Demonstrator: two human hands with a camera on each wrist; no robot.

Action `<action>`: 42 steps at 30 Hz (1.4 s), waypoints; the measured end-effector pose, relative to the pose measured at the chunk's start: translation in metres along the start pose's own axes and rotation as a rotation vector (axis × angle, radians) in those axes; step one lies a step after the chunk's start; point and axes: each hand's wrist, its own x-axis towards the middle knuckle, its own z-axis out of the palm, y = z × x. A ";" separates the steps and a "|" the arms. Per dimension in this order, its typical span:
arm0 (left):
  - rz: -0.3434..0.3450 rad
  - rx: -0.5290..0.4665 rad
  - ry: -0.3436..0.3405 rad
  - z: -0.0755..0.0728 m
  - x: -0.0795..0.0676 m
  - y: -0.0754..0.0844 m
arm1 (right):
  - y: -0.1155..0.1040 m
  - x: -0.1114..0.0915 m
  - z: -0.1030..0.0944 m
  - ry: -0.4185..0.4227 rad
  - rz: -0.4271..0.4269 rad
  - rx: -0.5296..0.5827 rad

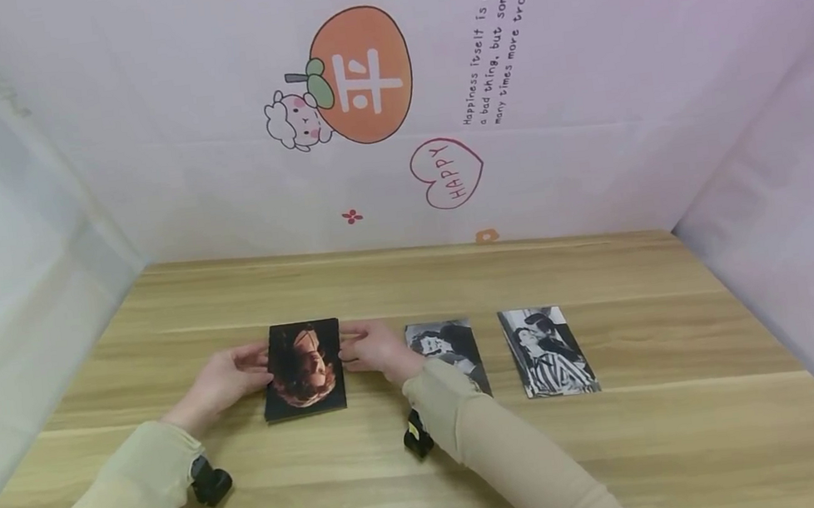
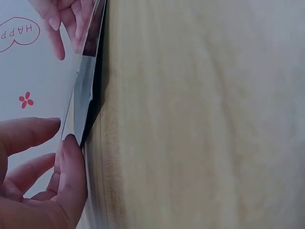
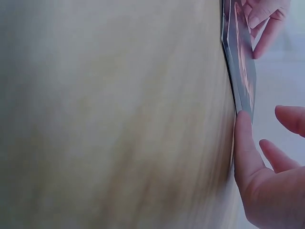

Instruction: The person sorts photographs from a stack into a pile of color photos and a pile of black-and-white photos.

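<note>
A small stack of photo cards lies between the two hands, its top card a dark portrait seen upside down. My left hand is at the stack's left edge, its fingertips right at the side. From the other side, my right hand touches the right edge; in the right wrist view its index fingertip rests against the stack's edge while the thumb stands apart. The left wrist view has the left index fingertip at the stack's corner, with the thumb just above it.
Right of the stack lies a black-and-white photo card, partly hidden by the right forearm. Farther right is another black-and-white photo card. Everything lies on a wood-grain table, with a printed white cloth hanging behind it.
</note>
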 end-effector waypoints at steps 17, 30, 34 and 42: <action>-0.001 0.141 0.023 -0.003 -0.001 -0.004 | 0.002 -0.001 0.003 0.006 -0.003 -0.050; 0.005 0.094 0.044 -0.009 -0.007 0.013 | -0.014 -0.015 -0.007 -0.043 -0.057 -0.026; 0.017 0.101 0.046 -0.004 -0.005 0.025 | -0.021 -0.023 -0.016 -0.063 -0.087 -0.049; 0.056 0.020 0.029 0.016 0.000 0.046 | -0.027 -0.036 -0.040 -0.077 -0.098 -0.028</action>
